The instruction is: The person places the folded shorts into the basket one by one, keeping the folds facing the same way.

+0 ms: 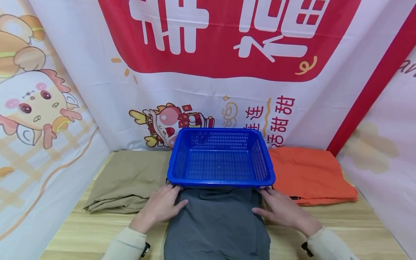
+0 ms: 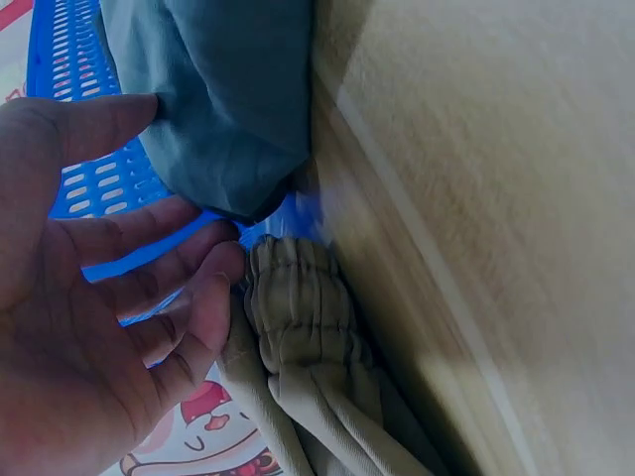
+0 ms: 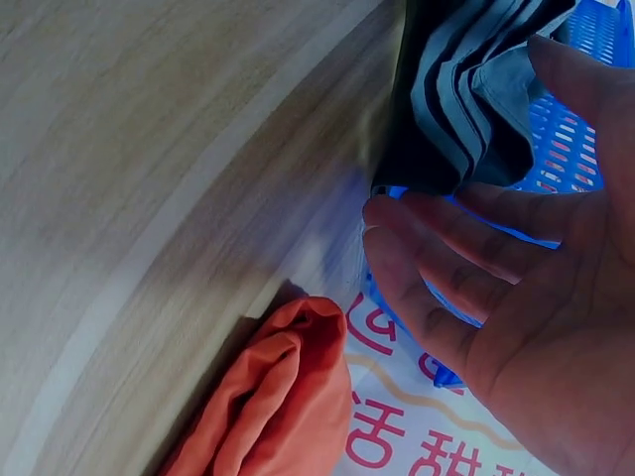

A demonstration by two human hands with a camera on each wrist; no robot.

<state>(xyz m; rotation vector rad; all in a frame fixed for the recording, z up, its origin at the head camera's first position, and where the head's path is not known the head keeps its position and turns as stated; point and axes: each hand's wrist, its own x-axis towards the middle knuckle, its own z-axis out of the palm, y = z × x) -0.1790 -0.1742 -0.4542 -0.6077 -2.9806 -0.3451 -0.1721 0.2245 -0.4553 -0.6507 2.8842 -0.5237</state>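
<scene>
A folded dark grey garment lies on the table, its far end against a blue plastic basket. At the garment's far left corner is my left hand, thumb on the cloth and fingers reaching toward the basket's near side. My right hand mirrors it at the far right corner. In the left wrist view the left fingers are loosely extended between the grey cloth and a khaki garment's gathered edge. The right wrist view shows relaxed right fingers beside the grey garment's stacked folds.
A folded khaki garment lies left of the basket, and a folded orange garment lies to its right. The wooden table backs onto a printed cloth wall, with more printed cloth at both sides.
</scene>
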